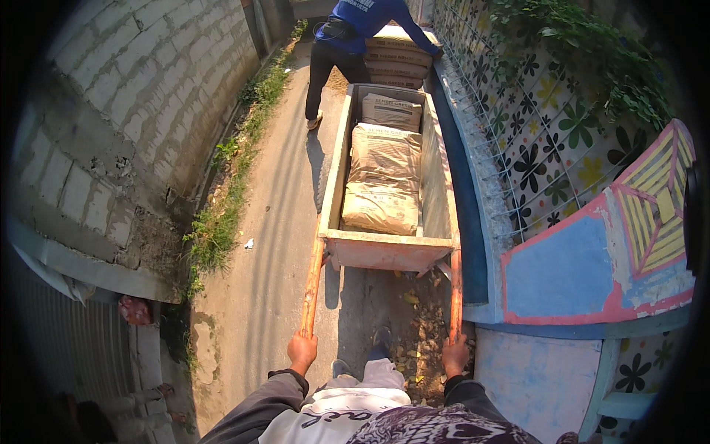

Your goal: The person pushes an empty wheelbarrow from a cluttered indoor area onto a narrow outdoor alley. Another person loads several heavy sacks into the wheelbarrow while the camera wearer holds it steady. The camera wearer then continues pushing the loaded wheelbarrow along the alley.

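Hands grip the two orange handles of a long cart (384, 248) that stands on a narrow paved lane. The left hand (302, 349) is wrapped around the end of the left handle (312, 285), fingers curled tight about the bar. The right hand (455, 354) closes in the same way on the end of the right handle (455, 292), its fingers folded round the pole.

Inside the cart's box lie tan paper sacks (383, 177), one behind another, filling most of its floor; the nearest sack rests against the cart's near wall.

Beyond the far end of the cart, a person in a blue top (355, 29) bends toward a stack of more sacks (396, 59) piled there. To the left of the cart runs a grey block wall (133, 111) with a strip of weeds at its foot. To the right of the cart stands a wall painted with flowers (547, 148), and nearer the hands a blue and pink panel (569, 274). Dry leaves (418, 333) lie on the ground under the cart's near end, between the handles.
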`<state>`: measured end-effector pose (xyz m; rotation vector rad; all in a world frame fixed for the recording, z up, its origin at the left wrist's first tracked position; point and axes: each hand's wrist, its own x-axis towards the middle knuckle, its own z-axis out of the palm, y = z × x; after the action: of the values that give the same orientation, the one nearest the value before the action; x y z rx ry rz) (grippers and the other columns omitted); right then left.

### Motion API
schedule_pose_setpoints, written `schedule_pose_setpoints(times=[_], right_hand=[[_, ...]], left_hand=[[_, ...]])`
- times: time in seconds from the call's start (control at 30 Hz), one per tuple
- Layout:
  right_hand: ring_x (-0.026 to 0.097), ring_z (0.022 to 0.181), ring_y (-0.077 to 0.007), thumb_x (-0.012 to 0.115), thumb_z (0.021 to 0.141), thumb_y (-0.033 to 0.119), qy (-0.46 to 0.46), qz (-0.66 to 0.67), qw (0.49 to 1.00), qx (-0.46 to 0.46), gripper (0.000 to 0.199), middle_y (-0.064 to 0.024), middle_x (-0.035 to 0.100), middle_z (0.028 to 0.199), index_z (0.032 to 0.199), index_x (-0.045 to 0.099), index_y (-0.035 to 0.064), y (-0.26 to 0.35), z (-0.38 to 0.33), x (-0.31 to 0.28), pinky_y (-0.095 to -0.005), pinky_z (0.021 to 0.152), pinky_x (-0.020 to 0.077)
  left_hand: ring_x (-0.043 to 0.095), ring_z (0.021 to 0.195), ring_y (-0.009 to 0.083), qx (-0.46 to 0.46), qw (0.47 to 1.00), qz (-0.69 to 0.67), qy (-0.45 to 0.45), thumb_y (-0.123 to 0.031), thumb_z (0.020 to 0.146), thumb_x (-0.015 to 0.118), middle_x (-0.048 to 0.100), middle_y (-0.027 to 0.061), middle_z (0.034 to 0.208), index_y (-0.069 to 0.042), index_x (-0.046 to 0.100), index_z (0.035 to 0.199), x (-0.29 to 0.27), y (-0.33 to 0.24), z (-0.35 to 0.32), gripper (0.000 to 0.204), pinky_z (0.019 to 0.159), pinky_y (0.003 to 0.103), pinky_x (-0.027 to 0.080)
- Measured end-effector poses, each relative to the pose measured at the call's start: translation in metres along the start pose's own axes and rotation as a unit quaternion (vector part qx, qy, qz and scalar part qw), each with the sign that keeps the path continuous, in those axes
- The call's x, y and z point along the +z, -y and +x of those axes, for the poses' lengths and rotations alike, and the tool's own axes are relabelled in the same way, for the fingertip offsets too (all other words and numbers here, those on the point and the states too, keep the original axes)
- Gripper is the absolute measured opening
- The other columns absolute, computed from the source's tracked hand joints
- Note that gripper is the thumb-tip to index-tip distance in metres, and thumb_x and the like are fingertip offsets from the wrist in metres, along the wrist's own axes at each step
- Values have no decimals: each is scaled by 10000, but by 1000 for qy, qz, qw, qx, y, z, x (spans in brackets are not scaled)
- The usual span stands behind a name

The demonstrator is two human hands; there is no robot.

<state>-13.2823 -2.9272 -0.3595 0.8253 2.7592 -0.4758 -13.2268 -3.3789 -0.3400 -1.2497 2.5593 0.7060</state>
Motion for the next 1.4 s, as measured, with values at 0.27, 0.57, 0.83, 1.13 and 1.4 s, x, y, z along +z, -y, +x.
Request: schedule_pose_setpoints(times=[0.27,0.57,0.83,1.13,1.4], right_hand=[[698,854,-482,727,925,331,-21,14,999,-32,414,-252,716,873,1173,507,84,2,-3,-3,-583,757,533],[705,840,-476,730,921,346,-37,-14,999,-23,419,-255,721,851,1160,525,70,8,-6,-8,-585,756,539],[706,850,-481,731,919,354,-27,-14,999,-19,435,-260,725,868,1168,520,67,4,-3,-3,-588,765,538],[705,861,-478,746,910,341,-27,-25,999,-10,437,-256,719,857,1160,516,66,7,-4,-3,-585,764,538],[703,845,-463,731,937,306,-9,4,1000,-11,397,-235,709,861,1161,499,75,9,-8,-6,-578,725,538]], left_hand=[[729,965,448,-18,1000,-1,0,-342,813,779,752,259,988,-47,724,1097,-10,-10,-2,413,875,539,571],[724,966,458,-2,1000,1,3,-346,816,780,748,269,987,-32,710,1078,-8,-5,-1,415,875,552,566],[723,944,471,-7,1000,6,-1,-342,813,781,743,280,967,-21,704,1052,-5,-4,0,407,858,560,567],[724,944,467,-12,1000,5,1,-330,812,780,744,275,968,-15,706,1047,-3,-3,0,400,857,557,567],[722,928,467,-7,1000,-6,-11,-317,806,779,744,270,958,-25,713,1043,-3,-3,-2,382,852,550,563]])
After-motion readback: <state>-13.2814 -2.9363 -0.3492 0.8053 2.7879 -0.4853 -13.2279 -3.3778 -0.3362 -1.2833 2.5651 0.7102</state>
